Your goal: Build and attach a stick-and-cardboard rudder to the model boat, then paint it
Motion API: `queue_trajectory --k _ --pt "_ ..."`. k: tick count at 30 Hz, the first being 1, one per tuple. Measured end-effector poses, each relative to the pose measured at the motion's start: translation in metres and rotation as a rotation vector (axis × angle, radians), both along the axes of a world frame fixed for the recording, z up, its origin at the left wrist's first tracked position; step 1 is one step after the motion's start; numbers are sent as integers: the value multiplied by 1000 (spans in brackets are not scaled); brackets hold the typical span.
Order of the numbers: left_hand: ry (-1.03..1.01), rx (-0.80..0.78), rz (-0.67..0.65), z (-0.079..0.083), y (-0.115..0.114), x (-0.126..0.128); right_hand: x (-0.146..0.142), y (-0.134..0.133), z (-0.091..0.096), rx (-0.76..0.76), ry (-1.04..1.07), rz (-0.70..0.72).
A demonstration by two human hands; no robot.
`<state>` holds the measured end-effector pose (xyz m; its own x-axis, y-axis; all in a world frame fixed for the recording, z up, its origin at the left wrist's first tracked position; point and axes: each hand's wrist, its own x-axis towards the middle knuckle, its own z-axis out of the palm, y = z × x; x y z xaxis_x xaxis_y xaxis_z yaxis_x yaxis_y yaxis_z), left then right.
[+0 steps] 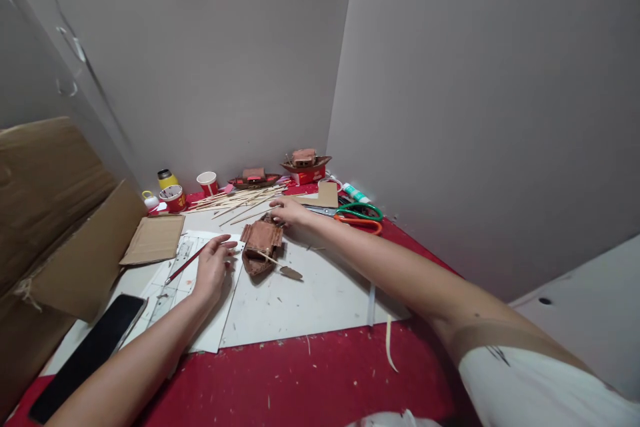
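A small brown model boat [261,245] lies on the white work board [310,300], with a thin stick and a paddle-shaped piece [290,272] poking out of it. My left hand [213,268] rests just left of the boat, fingers loosely spread toward its side, a red pencil [185,265] running under its thumb side. My right hand [290,211] reaches to the boat's far end, fingers curled down among the loose sticks; what they pinch is hidden.
A bundle of thin wooden sticks [240,200], red cups [207,182], two finished model boats [305,161], green and orange scissors [357,215] and a glue tube stand at the back. A cardboard box [65,240] and a black phone [87,355] are at left. Grey partitions wall the desk.
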<state>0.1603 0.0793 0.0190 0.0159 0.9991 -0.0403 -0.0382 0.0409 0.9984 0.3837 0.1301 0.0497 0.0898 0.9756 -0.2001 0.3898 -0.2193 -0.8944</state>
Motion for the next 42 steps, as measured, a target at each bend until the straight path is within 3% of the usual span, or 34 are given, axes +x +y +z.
queue_trajectory --k 7,13,17,21,30,42 --pt "-5 10 -118 10 -15 -4 5 -4 4 9 98 62" --pt "427 184 -264 7 -44 -5 10 -5 -1 -49 191 61" --pt "546 250 -286 -5 -47 1 11 -7 -3 -57 229 60" --pt "530 299 -279 -11 -39 6 11 -10 0 -67 241 50" --pt "430 327 -261 -3 -36 6 9 -18 9 -59 228 63" --pt "389 326 -303 34 -25 -2 19 -29 32 72 251 40"
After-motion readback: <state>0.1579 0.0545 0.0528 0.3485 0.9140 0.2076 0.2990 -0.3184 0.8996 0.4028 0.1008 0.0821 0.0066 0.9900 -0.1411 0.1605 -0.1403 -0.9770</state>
